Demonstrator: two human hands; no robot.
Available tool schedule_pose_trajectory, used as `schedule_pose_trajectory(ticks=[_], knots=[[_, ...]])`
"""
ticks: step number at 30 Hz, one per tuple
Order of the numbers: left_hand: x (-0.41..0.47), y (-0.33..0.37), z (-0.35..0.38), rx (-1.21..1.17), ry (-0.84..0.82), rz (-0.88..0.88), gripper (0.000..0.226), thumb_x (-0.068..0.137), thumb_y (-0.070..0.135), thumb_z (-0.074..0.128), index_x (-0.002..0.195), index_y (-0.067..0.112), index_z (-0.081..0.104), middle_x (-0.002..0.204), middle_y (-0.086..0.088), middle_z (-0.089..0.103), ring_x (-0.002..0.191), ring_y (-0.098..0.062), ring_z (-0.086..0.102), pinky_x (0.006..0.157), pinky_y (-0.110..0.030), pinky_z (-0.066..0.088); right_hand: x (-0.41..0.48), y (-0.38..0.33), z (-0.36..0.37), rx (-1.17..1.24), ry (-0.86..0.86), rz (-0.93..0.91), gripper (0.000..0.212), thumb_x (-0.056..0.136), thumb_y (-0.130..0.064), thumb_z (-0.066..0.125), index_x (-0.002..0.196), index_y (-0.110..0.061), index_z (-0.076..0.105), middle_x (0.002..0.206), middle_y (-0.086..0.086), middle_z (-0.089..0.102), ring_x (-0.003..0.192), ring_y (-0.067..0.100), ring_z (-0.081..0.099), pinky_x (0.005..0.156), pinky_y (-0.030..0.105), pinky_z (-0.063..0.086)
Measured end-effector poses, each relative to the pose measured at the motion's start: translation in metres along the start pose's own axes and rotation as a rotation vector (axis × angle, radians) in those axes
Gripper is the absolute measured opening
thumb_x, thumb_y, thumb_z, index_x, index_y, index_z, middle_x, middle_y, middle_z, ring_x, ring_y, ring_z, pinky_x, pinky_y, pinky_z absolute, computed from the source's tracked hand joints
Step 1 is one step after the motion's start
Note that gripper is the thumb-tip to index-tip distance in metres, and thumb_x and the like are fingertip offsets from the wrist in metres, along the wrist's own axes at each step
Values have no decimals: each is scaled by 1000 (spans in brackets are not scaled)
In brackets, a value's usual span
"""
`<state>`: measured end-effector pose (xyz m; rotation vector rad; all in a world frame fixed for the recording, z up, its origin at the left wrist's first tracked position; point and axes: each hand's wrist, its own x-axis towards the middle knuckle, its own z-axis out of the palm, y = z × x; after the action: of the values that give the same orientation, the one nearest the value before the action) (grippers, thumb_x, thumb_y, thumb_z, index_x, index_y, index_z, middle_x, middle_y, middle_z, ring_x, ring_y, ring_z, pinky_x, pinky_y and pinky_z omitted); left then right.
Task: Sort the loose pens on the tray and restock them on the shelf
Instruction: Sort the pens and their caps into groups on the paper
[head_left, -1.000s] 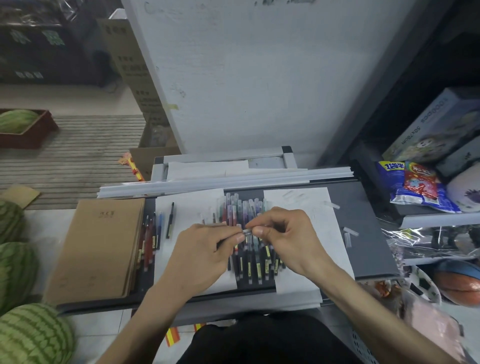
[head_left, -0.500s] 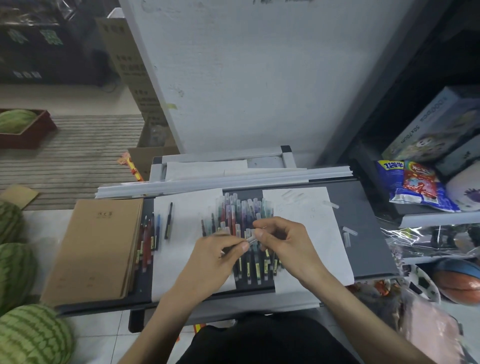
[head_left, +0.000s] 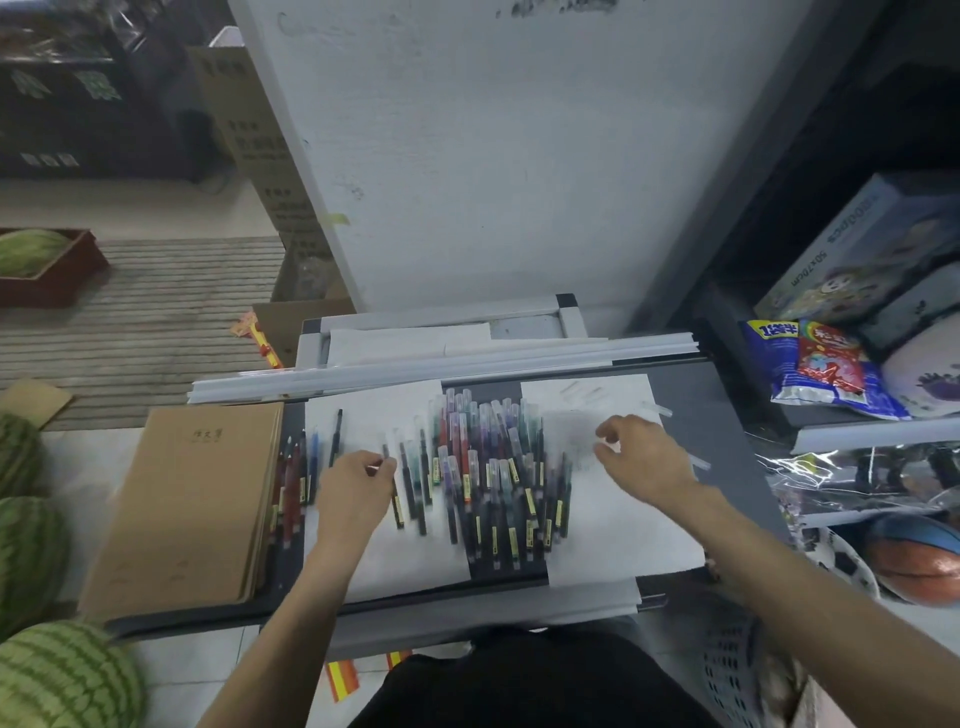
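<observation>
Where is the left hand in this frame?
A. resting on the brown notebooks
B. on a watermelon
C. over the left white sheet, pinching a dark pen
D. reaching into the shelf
C: the left hand pinches a dark pen over the left white sheet, just left of the main pen pile.

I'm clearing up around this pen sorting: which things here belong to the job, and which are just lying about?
Job: pens, tray, shelf, left hand pinching one pen, right hand.
Lying about: notebooks, watermelons, snack bag, basketball.
</observation>
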<state>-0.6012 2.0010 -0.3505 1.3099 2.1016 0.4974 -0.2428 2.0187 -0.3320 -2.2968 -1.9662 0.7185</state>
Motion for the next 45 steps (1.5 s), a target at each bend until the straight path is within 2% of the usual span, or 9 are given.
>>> schedule_pose_trajectory(ticks=[8, 14, 19, 22, 25, 31, 36, 40, 45], knots=[[8, -7, 19, 10, 14, -35, 29, 101, 30, 65, 113, 6, 76, 105, -10, 78, 92, -26, 70, 85, -32, 52, 38, 11, -4, -300, 76, -3, 46, 96, -9, 51, 141, -20, 52, 133, 3, 58, 121, 26, 57, 90, 39, 52], [2, 1, 29, 11, 13, 22, 23, 101, 23, 67, 113, 6, 76, 106, -10, 77, 82, -15, 62, 79, -27, 47, 53, 11, 1, -397, 49, -25, 48, 93, -5, 60, 138, -17, 48, 127, 4, 55, 111, 27, 60, 79, 40, 54], [3, -4, 27, 7, -8, 8, 25, 101, 27, 66, 116, 7, 74, 108, -10, 76, 86, -18, 64, 80, -29, 50, 63, 3, 6, -543, 35, -101, 52, 82, 6, 59, 129, -16, 53, 115, 5, 51, 96, 33, 62, 74, 55, 61], [6, -12, 23, 30, -29, 26, 28, 101, 28, 66, 117, 7, 74, 108, -10, 76, 87, -18, 64, 81, -29, 50, 57, -5, 1, -599, 27, -149, 41, 86, 7, 55, 123, -12, 55, 115, 7, 50, 96, 32, 62, 73, 44, 57], [11, -23, 14, 60, -30, 9, 26, 100, 28, 64, 117, 9, 73, 111, -11, 76, 91, -20, 66, 81, -31, 51, 54, -8, -4, -655, 44, -180, 38, 90, 5, 55, 125, -11, 54, 121, 7, 53, 99, 28, 61, 69, 36, 41], [29, -34, -15, 251, 125, 38, 27, 95, 20, 57, 116, 11, 72, 107, -12, 75, 94, -32, 68, 83, -39, 54, 56, 3, 0, -726, 94, -247, 29, 86, -3, 57, 113, -15, 61, 110, 3, 63, 100, 25, 61, 85, 37, 48], [60, -26, -30, 395, 108, 84, 31, 97, 20, 62, 124, 6, 65, 112, -16, 70, 102, -38, 66, 82, -43, 52, 44, 4, 11, -597, 249, -218, 11, 77, -2, 67, 86, -8, 68, 72, 6, 67, 71, 28, 60, 70, 38, 50], [76, -21, -28, 462, 64, 66, 24, 97, 20, 62, 112, 3, 67, 99, -18, 69, 87, -37, 68, 70, -37, 55, 24, -9, 15, -315, 309, -226, 15, 96, -18, 54, 98, -10, 67, 84, 5, 71, 84, 29, 63, 79, 39, 48], [84, -21, -27, 478, 39, 38, 11, 91, 13, 62, 87, 4, 67, 83, -15, 66, 72, -37, 66, 66, -43, 62, -6, -25, 17, 60, 252, -177, 24, 106, -30, 46, 109, -16, 65, 98, 1, 70, 89, 24, 63, 78, 37, 53]])
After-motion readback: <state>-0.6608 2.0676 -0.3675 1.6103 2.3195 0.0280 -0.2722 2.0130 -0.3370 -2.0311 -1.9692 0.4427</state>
